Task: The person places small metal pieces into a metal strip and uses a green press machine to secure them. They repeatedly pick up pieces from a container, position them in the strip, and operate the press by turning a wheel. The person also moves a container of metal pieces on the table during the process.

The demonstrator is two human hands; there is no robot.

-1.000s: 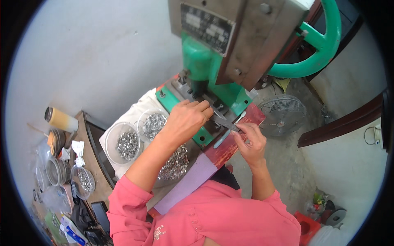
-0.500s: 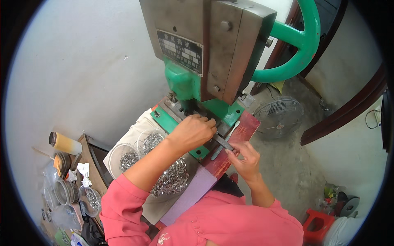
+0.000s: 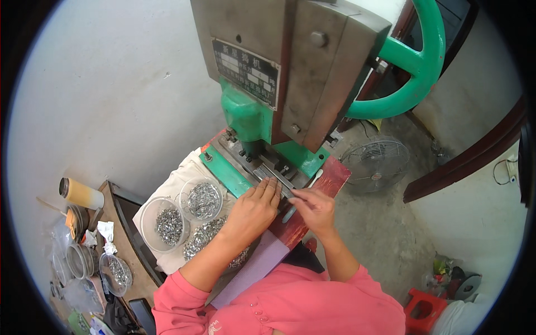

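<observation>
In front of me stands a green and grey press with a metal die on its bed. My left hand lies with fingers stretched out on the near edge of the die; I see nothing gripped in it. My right hand is closed, thumb and fingers pinching the near end of a flat metal strip that runs up to the die. The left fingertips are beside the strip; whether they touch it I cannot tell. Under the right hand, partly hidden, lies a thin pale-handled tool.
Left of the press, tubs and a pile of small shiny metal pieces sit on a pale cloth. A side table holds containers and a yellow cup. A green handwheel, floor fan and red stool are at right.
My left hand has drawn back toward me out of the die, its fingers now stretched. My right hand has moved left and up with the metal strip.
</observation>
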